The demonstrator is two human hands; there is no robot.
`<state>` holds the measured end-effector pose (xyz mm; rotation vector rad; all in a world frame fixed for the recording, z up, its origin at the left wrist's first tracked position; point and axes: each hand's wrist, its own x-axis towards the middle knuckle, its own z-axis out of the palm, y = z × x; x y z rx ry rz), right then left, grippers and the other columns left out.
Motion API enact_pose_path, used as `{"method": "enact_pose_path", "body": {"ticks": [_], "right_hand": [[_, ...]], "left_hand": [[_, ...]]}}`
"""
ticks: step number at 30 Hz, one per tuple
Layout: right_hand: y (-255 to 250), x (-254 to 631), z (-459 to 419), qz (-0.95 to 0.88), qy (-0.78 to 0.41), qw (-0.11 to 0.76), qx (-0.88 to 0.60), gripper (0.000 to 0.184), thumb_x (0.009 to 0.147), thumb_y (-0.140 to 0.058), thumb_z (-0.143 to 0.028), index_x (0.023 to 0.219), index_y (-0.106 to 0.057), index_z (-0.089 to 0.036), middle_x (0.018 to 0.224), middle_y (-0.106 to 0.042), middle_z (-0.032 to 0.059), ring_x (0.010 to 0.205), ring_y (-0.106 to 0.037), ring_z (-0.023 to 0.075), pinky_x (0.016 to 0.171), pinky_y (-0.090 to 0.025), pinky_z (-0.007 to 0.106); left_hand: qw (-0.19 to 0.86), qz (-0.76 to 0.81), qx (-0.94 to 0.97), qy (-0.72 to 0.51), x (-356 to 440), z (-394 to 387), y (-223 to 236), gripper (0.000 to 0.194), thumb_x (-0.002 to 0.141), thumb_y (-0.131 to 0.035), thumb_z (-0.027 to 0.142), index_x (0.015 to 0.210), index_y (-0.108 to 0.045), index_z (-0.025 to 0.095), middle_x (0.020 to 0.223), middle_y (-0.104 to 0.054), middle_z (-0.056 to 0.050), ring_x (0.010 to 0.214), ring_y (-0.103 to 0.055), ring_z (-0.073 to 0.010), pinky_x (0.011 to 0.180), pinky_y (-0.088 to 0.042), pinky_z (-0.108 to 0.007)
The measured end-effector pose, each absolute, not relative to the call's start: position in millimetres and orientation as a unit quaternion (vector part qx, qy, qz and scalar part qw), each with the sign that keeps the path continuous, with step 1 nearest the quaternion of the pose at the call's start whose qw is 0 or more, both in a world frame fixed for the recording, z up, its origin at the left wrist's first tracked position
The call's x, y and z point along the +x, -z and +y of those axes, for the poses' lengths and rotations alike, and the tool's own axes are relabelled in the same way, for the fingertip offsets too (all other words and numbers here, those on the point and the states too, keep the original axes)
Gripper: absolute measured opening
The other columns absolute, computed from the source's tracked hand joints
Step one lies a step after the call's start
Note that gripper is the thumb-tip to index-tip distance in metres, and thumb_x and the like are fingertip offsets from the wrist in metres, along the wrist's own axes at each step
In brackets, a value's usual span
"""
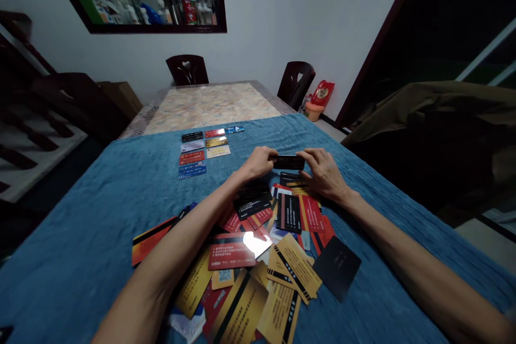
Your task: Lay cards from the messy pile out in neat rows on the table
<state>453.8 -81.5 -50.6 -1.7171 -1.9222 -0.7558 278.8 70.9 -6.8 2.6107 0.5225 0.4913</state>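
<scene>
Between my two hands a black card (289, 162) is held level by its short ends, over the far edge of a loose card pile. My left hand (260, 162) pinches its left end, and my right hand (323, 170) grips the right end between thumb and fingers. Below lie red cards (231, 251), gold cards (239, 309) and a dark card (337, 267), overlapping at many angles; my left forearm hides part of the pile. Further off, to the left, several cards lie in neat columns, among them a blue card (192, 170) and a cream card (218, 151).
A blue cloth (100, 199) covers the near part of the table, with a patterned tabletop (213, 102) beyond. Dark chairs (187, 69) stand at the far end. On the floor at right are an orange bucket (313, 111) and a red bag (323, 93).
</scene>
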Motion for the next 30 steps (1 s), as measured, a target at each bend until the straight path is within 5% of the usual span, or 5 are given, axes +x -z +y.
{"method": "enact_pose_path", "body": {"ticks": [12,19,30], "right_hand": [[46.2,438.6,-80.0,-0.723,0.265,0.235,-0.593,0.044,0.091,-0.050,-0.026,0.134,-0.053,-0.018,0.113,-0.065,0.0150,0.104,-0.053,0.0306,0.087,-0.042,0.045],[42.2,429.8,-73.1,-0.727,0.265,0.245,-0.583,0.043,0.091,-0.051,-0.029,0.132,-0.054,-0.015,0.110,-0.066,0.0160,0.101,-0.053,0.0303,0.083,-0.042,0.043],[30.0,414.7,-56.0,-0.750,0.220,0.265,-0.565,0.047,0.089,-0.056,-0.029,0.134,-0.053,-0.016,0.113,-0.064,0.0156,0.103,-0.053,0.0315,0.084,-0.045,0.044]], "left_hand": [[0.205,0.194,0.939,-0.195,252.9,69.1,6.9,0.030,0.081,-0.052,0.010,0.102,-0.074,0.014,0.093,-0.074,-0.007,0.086,-0.065,-0.0202,0.081,-0.049,-0.030],[0.126,0.185,0.952,-0.209,229.6,56.5,4.0,0.051,0.078,-0.051,0.006,0.128,-0.056,0.015,0.105,-0.069,-0.011,0.098,-0.061,-0.0240,0.090,-0.051,-0.037],[0.016,0.177,0.962,-0.207,201.0,54.7,9.6,0.061,0.080,-0.059,0.015,0.138,-0.038,0.011,0.128,-0.058,-0.017,0.117,-0.052,-0.0303,0.099,-0.046,-0.045]]}}
